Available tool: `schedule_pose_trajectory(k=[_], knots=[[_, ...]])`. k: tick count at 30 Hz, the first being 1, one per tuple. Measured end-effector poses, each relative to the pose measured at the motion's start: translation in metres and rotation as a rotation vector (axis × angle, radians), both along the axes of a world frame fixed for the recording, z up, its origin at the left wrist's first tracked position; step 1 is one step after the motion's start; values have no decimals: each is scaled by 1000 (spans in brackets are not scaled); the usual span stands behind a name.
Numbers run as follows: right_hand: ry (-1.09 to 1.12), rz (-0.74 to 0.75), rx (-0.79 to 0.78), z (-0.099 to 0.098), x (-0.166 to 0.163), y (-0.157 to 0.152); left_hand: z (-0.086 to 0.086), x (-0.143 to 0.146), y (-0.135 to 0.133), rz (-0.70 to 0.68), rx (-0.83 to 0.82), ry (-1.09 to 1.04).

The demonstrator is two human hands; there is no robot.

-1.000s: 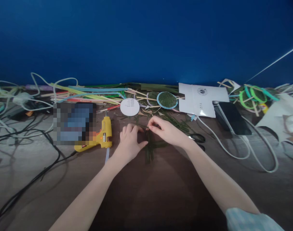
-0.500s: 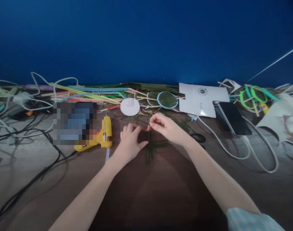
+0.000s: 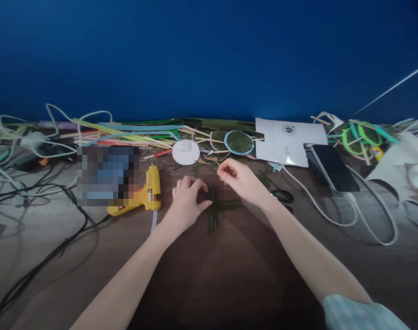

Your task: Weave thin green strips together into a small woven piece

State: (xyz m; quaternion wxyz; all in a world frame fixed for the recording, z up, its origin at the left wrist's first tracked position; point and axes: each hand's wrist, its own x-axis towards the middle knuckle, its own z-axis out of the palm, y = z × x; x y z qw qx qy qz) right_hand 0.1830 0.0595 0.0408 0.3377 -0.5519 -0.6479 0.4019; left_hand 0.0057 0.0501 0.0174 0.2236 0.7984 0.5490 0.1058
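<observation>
Crossed green leaf strips (image 3: 217, 211) lie on the brown table. My left hand (image 3: 186, 201) rests on their left side, fingers curled down against the strips. My right hand (image 3: 241, 181) hovers just above and to the right of the cross, its thumb and fingers pinched together; whatever they pinch is too thin to make out.
A yellow glue gun (image 3: 143, 195) lies left of my left hand, beside a blurred object (image 3: 107, 176). Scissors (image 3: 283, 197) sit by my right wrist. Straws (image 3: 126, 133), leaf discs (image 3: 238, 142), a white card (image 3: 288, 140), a phone (image 3: 331, 167) and cables (image 3: 349, 220) crowd the back.
My right hand has lifted off the top of the leaf cross and moved slightly up and to the right. My left hand has stayed on the strips.
</observation>
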Motion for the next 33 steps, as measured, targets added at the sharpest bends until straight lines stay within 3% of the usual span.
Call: schedule_pose_trajectory(k=[8,16,25,33], knots=[[-158,201,-245,15,9,-5,0,0,0,-3,13,7],[-32,167,-276,19,9,-5,-2,-1,-1,0,27,-14],[-187,251,-362,6,4,-6,0,0,-1,5,56,30],[-359,227,-298,6,1,-4,-1,0,-2,0,86,60]])
